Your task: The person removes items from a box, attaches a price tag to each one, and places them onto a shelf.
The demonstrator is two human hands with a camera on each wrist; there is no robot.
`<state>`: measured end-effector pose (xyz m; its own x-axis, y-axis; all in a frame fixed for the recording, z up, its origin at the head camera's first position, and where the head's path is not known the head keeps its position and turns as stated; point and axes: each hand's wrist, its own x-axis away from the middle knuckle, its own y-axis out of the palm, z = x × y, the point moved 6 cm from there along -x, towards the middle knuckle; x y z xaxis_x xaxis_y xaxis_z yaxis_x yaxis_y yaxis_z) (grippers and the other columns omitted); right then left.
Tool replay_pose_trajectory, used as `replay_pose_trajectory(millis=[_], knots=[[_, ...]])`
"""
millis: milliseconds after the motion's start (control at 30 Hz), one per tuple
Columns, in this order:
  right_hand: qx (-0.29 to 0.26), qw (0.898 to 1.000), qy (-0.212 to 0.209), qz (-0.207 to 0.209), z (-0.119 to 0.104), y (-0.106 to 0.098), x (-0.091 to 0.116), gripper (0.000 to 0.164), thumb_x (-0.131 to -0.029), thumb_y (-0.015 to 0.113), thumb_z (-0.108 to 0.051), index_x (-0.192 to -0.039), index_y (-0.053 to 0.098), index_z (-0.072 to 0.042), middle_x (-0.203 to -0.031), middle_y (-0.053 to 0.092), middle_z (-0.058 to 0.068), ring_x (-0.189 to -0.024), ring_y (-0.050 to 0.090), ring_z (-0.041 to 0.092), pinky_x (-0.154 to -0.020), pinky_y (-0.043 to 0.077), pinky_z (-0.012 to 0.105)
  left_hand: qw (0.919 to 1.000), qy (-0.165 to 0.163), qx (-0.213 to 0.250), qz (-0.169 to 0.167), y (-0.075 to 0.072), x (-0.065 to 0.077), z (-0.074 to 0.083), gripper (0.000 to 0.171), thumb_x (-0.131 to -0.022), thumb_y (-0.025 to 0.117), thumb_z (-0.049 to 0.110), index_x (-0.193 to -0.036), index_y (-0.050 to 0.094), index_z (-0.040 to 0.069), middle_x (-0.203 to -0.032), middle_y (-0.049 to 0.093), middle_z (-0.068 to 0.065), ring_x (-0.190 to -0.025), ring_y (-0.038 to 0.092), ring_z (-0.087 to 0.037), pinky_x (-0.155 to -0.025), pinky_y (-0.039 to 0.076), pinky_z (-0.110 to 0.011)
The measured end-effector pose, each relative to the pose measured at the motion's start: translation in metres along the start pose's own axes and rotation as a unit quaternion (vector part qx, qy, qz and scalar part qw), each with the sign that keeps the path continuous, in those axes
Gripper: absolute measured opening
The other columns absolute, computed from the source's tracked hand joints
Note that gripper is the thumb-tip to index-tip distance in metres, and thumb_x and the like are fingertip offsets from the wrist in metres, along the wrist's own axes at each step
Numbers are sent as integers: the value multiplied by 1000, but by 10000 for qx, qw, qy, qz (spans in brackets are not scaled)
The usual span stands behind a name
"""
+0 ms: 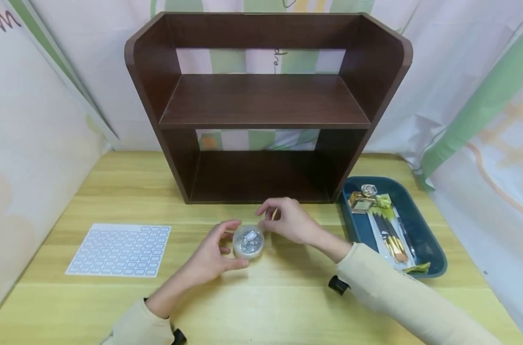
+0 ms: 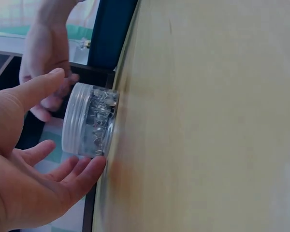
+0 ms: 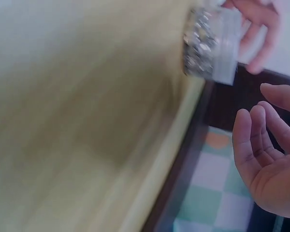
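A small round clear jar [image 1: 249,242] stands on the table, with a small white label on its lid. Through its wall [image 2: 100,113] show many small silvery metal pieces that look like thumbtacks. Around the jar's left side is my left hand [image 1: 213,254], thumb and fingers spread apart; in the left wrist view its fingertips meet or nearly meet the jar's lower edge. My right hand [image 1: 289,221] hovers just to the right of the jar, fingers loosely bent. In the right wrist view a gap separates this hand [image 3: 270,150] from the jar, and nothing lies between its fingers.
Behind the hands rises a dark brown two-tier shelf [image 1: 266,100]. A sheet of blue-framed labels [image 1: 119,250] lies at left. To the right, a dark blue tray [image 1: 431,256] holds a perfume bottle [image 1: 361,202] and a packet of brushes [image 1: 391,237].
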<state>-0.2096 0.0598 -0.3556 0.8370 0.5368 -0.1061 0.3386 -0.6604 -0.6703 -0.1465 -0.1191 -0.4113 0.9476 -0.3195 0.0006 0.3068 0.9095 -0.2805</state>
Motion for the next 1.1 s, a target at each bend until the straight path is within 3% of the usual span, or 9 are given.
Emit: replay_pose_trajectory(millis=[300,467,633,733,800,900,1000,1100], knots=[[-458,9940,9,996,-9,-68,10,20,-90,77,-10,-109,71,-11,-98,70,3,-75,66,21,-58,57,32,9997,-13,-222,-25,6,-2,-3,91,-69,91,2,-147,44,4,-137,50,-13,-119,53,-30,-99,49,-47],[-885,9793,-191,1809,-14,-122,25,30,-91,75,-8,-120,67,-6,-110,65,7,-81,69,20,-58,60,33,9996,-36,-244,-166,8,-5,-5,91,-70,91,3,-147,43,6,-137,48,-14,-118,52,-30,-101,47,-48],[-1043,9528,-229,2842,-16,-171,42,39,-89,75,-2,-127,65,-6,-115,61,9,-81,67,17,-57,59,28,9996,-31,-204,-209,9,-6,-5,89,-70,90,2,-147,44,6,-137,47,-14,-118,52,-30,-101,46,-47],[-1585,9234,-229,3488,-12,-195,51,44,-86,77,0,-128,64,-6,-118,58,12,-84,66,19,-55,58,27,9994,-84,-220,-240,10,-7,-6,89,-70,89,1,-147,44,6,-136,48,-14,-115,53,-29,-99,47,-45],[-1925,8982,-407,3930,-10,-210,56,46,-85,77,1,-129,63,-6,-118,56,13,-85,65,20,-53,57,24,9993,-108,-260,-256,10,-7,-6,88,-71,89,1,-147,44,6,-135,49,-14,-114,53,-29,-98,48,-45],[-1998,8685,-574,4499,-11,-231,60,48,-86,75,0,-131,62,-10,-119,55,11,-88,62,21,-55,56,21,9990,-180,-281,-283,10,-8,-5,88,-72,89,1,-147,44,6,-135,49,-13,-112,54,-29,-96,49,-44],[-1998,8557,-638,4730,-13,-247,60,52,-88,73,-4,-136,59,-15,-126,51,10,-90,60,21,-62,57,20,9989,-258,-258,-307,10,-8,-5,87,-72,88,0,-147,43,6,-135,49,-14,-110,54,-30,-95,49,-44],[-2183,8603,-684,4556,-13,-259,56,60,-90,72,-9,-145,51,-22,-139,44,9,-94,59,21,-69,58,20,9987,-303,-257,-310,10,-9,-4,88,-72,88,0,-147,44,7,-134,50,-14,-108,55,-29,-94,49,-43]])
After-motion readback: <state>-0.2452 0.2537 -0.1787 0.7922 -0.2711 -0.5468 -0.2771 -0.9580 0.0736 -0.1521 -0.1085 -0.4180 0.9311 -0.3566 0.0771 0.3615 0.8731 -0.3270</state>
